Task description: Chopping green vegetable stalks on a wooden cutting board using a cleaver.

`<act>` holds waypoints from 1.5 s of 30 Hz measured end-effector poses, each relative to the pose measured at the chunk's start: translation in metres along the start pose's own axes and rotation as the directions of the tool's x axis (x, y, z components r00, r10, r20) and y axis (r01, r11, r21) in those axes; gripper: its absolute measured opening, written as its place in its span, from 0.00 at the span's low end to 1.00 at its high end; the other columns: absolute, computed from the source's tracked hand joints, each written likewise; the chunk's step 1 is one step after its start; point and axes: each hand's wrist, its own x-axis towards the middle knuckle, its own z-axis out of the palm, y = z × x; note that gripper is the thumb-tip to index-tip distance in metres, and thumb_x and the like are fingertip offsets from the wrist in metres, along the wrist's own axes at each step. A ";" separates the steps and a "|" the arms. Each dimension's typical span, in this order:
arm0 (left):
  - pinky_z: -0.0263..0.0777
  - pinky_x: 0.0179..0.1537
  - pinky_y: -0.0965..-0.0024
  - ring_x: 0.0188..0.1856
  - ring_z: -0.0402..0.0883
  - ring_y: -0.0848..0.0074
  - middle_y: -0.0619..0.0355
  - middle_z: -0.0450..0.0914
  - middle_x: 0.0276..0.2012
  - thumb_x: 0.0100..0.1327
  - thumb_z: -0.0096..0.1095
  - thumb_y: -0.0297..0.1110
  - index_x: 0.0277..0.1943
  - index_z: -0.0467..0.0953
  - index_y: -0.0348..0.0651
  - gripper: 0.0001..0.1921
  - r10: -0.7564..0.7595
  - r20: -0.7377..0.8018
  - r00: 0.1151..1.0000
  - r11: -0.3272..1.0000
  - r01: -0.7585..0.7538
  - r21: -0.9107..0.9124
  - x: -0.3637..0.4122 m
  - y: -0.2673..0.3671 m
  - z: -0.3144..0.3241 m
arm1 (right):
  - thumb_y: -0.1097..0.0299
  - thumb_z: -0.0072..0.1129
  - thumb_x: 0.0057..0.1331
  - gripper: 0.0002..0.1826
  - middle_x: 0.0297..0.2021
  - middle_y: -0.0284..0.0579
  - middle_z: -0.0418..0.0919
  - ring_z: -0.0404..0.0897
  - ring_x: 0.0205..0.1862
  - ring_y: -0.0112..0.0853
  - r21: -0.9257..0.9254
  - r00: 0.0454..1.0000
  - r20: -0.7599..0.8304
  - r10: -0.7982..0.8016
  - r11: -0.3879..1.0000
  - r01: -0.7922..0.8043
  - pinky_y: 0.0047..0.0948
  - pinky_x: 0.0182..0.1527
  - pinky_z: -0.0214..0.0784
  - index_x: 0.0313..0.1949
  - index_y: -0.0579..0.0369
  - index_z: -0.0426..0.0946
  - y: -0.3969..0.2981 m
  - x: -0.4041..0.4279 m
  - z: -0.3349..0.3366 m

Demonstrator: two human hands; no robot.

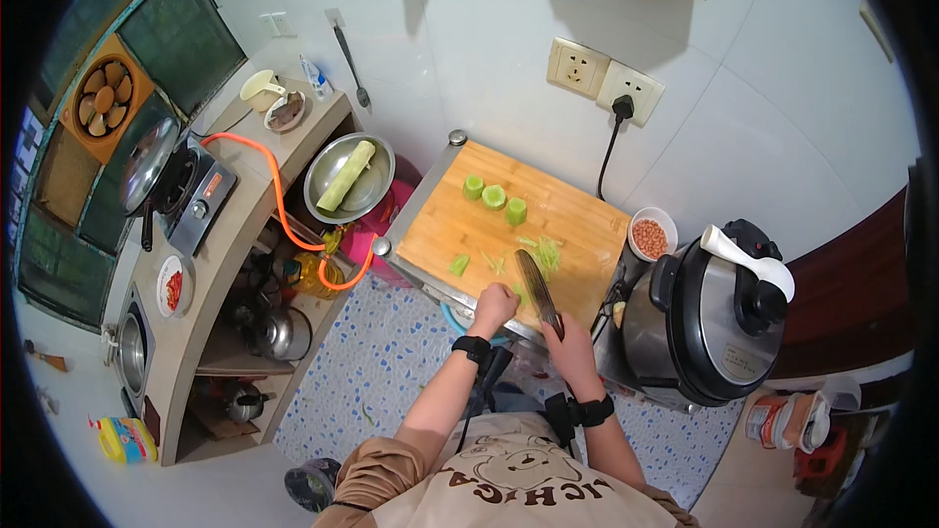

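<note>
My right hand (570, 348) grips the handle of a kitchen knife (538, 290), whose dark blade reaches over a bamboo cutting board (440, 220). Close to the blade's left, my left hand (497, 306) rests at the board's near edge with curled fingers, touching a green vegetable piece (519, 293) that is partly hidden. Thin green shreds (546, 255) lie just beyond the knife, with a few more (493, 262) to its left. Three thick peeled green chunks (494, 197) stand in a row farther back. A small green piece (459, 265) lies at the left.
A steel bowl (315, 183) holding a long peeled green vegetable (346, 176) is left of the board. On the right stand a bowl of peanuts (650, 237) and an electric pressure cooker (704, 315). A gas stove (199, 198) and an orange hose (275, 169) are farther left.
</note>
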 end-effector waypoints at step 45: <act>0.65 0.34 0.61 0.37 0.69 0.58 0.46 0.66 0.35 0.45 0.54 0.28 0.35 0.67 0.37 0.12 0.166 -0.274 0.947 0.953 -0.083 0.291 0.019 0.024 -0.022 | 0.63 0.46 0.55 0.12 0.23 0.57 0.71 0.69 0.29 0.52 -0.074 0.986 -0.064 0.155 0.984 -0.160 0.43 0.29 0.60 0.34 0.59 0.64 -0.006 0.005 -0.004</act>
